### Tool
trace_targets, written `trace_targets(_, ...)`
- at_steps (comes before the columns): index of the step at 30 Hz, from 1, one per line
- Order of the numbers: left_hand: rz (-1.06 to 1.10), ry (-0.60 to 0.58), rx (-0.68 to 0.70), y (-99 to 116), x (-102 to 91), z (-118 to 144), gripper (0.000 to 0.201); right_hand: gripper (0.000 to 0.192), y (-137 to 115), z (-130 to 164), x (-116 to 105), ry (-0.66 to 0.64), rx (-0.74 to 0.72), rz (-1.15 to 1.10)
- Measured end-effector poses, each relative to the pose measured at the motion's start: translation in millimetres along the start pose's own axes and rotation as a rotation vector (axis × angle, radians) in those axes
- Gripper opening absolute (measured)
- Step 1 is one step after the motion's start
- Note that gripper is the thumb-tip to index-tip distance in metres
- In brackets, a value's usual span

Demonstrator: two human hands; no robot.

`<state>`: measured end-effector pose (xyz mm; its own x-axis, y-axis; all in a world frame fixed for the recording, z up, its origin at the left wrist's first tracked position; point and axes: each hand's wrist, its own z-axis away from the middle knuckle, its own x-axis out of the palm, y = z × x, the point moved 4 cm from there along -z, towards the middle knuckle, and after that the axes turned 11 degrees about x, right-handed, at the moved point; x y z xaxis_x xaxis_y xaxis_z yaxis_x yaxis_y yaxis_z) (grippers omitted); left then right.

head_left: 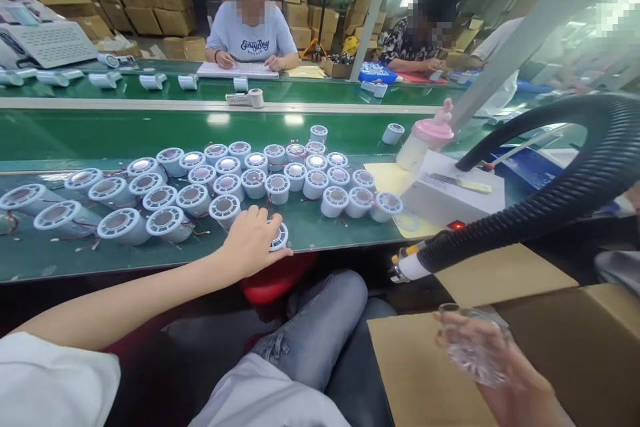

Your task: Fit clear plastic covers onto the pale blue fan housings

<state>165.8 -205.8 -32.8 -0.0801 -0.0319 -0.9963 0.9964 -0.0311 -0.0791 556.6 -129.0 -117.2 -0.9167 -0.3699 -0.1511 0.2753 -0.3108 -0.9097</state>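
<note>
Item: workbench, green table (150,253) with a green belt (100,133) beyond it. At nine o'clock, a crowd of white round parts (200,183) with grilled tops and thin red wires, standing close together in rows across the table toward three o'clock. Left hand (255,240), just left of centre: fingers curled down over one white round part (279,237) at the near edge of the table, gripping it; that part sits at six o'clock of the crowd, a little apart from the rows. At one o'clock, a bottle with pink cap (423,141) beside a white box (453,190) with a knife (460,182) lying on top. At three o'clock, a black ribbed hose (550,200) curving down to a white nozzle. Right hand (500,367), at five o'clock: closed around a clear crinkled plastic piece (470,347), held over an open brown carton (500,320). At twelve o'clock, two other people seated across the belt.
</note>
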Motion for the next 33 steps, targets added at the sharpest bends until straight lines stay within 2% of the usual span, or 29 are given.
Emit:
trace_targets(3,0.05,-0.034,-0.094,4,0.1,3,0.058,0.037,-2,7,42,-0.224,-0.046,-0.088)
trace_targets(6,0.18,-0.055,-0.078,7,3.2,8,0.051,0.036,-9,21,71,-0.342,-0.163,0.029)
trace_targets(8,0.512,0.041,0.003,15,7.5,13,0.055,0.034,-15,30,83,-0.326,-0.255,0.158)
trace_targets(10,1.056,0.17,0.047,27,14.6,17,0.068,0.04,-24,39,94,-0.272,-0.39,0.343)
trace_targets(11,1.359,0.191,0.025,35,20.5,19,0.07,0.046,-30,43,100,-0.241,-0.472,0.438)
trace_targets(12,1.641,0.15,-0.026,44,28.2,19,0.068,0.051,-36,45,106,-0.207,-0.551,0.526)
trace_targets(13,1.901,0.043,-0.102,56,36.5,19,0.062,0.054,-43,46,112,-0.166,-0.621,0.601)
trace_targets(15,2.256,-0.276,-0.279,82,50.3,20,0.049,0.054,-54,46,121,-0.074,-0.729,0.714)
trace_targets(16,2.329,-0.421,-0.363,92,55.3,21,0.048,0.052,-59,45,124,-0.036,-0.76,0.762)
trace_targets(18,2.326,-0.604,-0.454,104,62.6,21,0.05,0.05,-65,41,129,0.024,-0.768,0.834)
trace_targets(20,2.232,-0.643,-0.409,106,65.9,19,0.047,0.05,-68,37,130,0.053,-0.726,0.875)
trace_targets(21,2.174,-0.615,-0.333,105,65.2,17,0.046,0.05,-69,35,130,0.059,-0.693,0.895)
trace_targets(23,2.006,-0.482,-0.11,100,58.4,13,0.043,0.051,-69,31,131,0.046,-0.625,0.951)
trace_targets(25,1.737,-0.325,0.126,94,46.3,11,0.043,0.053,-68,27,133,0.017,-0.562,1.018)
trace_targets(27,1.444,-0.232,0.29,91,34.5,12,0.048,0.053,-67,23,134,-0.01,-0.528,1.062)
trace_targets(30,1.186,-0.193,0.384,91,25.6,13,0.051,0.041,-67,18,134,-0.064,-0.51,1.034)
trace_targets(33,1.114,-0.144,0.38,91,26.6,12,0.047,0.027,-66,16,133,-0.184,-0.444,0.891)
